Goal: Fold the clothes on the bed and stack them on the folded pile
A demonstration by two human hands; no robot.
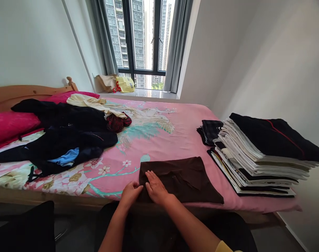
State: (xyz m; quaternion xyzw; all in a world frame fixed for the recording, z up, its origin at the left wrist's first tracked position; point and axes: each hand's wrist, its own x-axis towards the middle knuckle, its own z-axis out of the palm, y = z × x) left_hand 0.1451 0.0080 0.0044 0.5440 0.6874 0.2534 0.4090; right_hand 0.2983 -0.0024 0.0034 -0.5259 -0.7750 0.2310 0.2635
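A dark brown folded garment [183, 178] lies flat at the front edge of the bed; its exact kind does not show. At its left edge, near the front corner, my left hand [131, 194] has thumb and fingers closed on the cloth. My right hand [156, 187] rests palm down on the garment's left part, fingers stretched out. Some creases run across the middle of the brown cloth.
Right of the garment stands a tall stack of folded clothes [254, 162], with a small dark folded pile [212, 131] behind it. Loose black clothes [77, 120] are heaped on the left of the pink bedsheet [185, 140]. A black chair [25, 229] stands front left.
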